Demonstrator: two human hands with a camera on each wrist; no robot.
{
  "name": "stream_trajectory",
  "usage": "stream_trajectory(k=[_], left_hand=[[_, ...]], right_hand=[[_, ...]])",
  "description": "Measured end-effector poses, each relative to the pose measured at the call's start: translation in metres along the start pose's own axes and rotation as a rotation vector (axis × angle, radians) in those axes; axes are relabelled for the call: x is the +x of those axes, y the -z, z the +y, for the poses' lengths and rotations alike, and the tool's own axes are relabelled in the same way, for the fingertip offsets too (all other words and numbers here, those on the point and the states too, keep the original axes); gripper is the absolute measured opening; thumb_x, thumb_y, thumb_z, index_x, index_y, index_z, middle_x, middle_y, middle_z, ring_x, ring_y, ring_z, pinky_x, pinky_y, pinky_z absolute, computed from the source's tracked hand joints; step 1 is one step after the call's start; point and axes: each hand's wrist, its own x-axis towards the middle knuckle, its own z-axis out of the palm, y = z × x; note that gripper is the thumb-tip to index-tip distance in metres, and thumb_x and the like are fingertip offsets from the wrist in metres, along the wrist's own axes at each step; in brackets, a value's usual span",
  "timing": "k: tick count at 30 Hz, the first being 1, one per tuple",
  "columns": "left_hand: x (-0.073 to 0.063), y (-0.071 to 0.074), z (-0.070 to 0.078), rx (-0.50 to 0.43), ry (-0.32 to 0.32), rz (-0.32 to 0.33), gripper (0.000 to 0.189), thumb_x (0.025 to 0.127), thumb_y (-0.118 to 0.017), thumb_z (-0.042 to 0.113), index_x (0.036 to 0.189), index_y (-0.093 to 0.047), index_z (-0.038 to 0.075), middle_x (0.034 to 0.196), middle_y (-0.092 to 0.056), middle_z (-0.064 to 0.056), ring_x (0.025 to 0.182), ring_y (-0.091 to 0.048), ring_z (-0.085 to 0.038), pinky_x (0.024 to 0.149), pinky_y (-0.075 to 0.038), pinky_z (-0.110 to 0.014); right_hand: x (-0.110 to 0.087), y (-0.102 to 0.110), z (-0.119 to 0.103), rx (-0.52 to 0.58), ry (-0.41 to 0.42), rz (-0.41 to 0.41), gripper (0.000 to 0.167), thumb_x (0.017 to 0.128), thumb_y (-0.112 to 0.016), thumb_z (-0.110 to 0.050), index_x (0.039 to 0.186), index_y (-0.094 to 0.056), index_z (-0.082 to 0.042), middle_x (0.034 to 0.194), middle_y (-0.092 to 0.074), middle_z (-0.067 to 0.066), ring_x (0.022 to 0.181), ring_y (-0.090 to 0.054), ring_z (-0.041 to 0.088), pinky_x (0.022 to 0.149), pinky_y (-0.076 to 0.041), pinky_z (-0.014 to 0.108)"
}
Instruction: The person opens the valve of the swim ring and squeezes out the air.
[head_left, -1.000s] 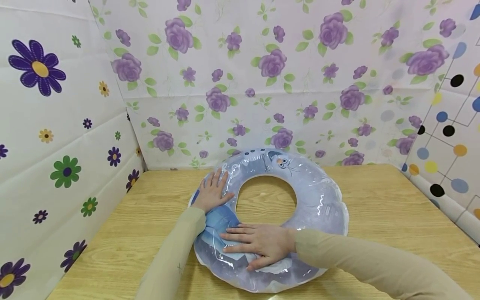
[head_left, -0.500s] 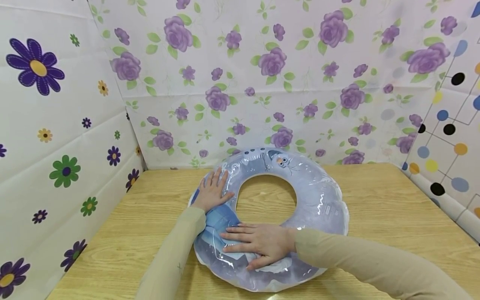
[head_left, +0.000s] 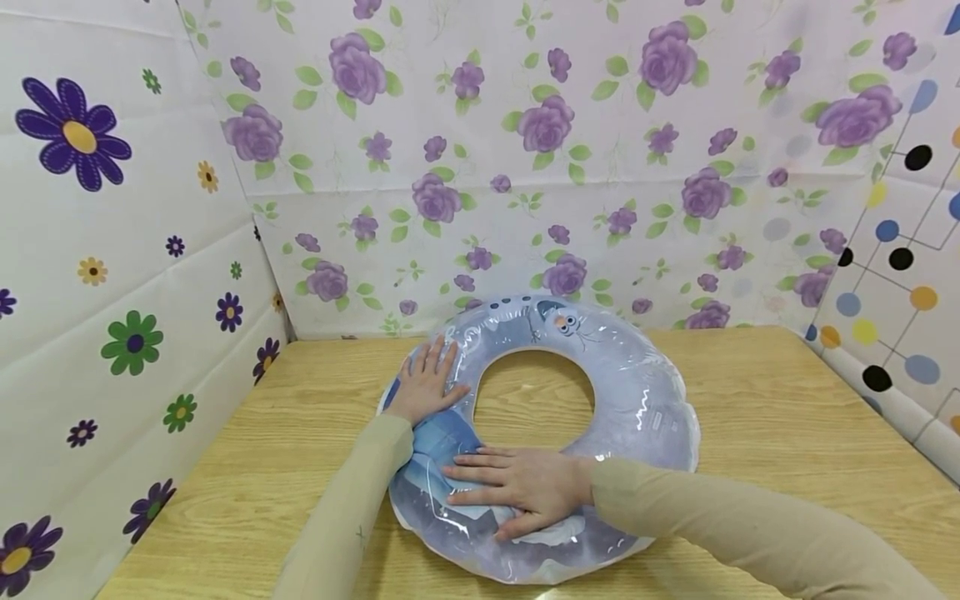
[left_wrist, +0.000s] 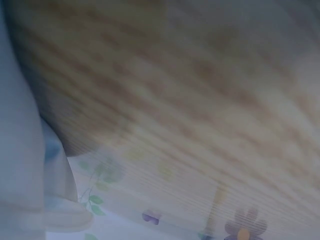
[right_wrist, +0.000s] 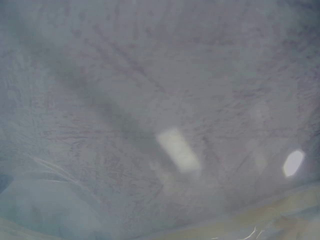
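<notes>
An inflated swim ring, pale lilac-blue and shiny with a cartoon snowman printed at its far side, lies flat on the wooden table. My left hand rests on the ring's left side, fingers straight and spread towards the back. Across the near left part, my right hand lies palm down, fingers pointing left over a blue and white print. The right wrist view is filled by the ring's glossy surface with bright reflections. In the left wrist view, blurred wood grain shows beside pale curved shapes at the left edge.
The wooden table extends around the ring on both sides. A rose-patterned cloth hangs behind it. Flower-printed cloth borders the left, and a dotted cloth the right. Table also shows through the ring's hole.
</notes>
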Motion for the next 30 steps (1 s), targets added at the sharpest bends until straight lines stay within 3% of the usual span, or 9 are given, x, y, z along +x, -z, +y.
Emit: stream_trajectory(k=[15,30], left_hand=[[0.0005,0.0015,0.0003,-0.025,0.017,-0.039,0.081,0.088,-0.039,0.058,0.146,-0.009,0.01,0.149,-0.002,-0.015,0.132,-0.004,-0.036,0.097,-0.008,-0.059],[0.0012,-0.0006,-0.0014,-0.03,0.012,-0.037,0.082,0.088,-0.04,0.058,0.146,-0.008,0.011,0.149,-0.001,-0.015,0.132,-0.003,-0.036,0.097,-0.008,-0.059]], right_hand=[[-0.0001,-0.0023,0.0007,0.001,0.001,0.009,0.065,0.094,-0.015,-0.054,0.147,-0.012,-0.016,0.149,-0.002,0.01,0.133,-0.006,0.028,0.103,-0.011,0.043],[-0.0004,-0.0064,0.002,-0.01,-0.002,0.021,0.065,0.094,-0.016,-0.055,0.147,-0.012,-0.017,0.15,-0.002,0.009,0.133,-0.006,0.028,0.103,-0.011,0.043]])
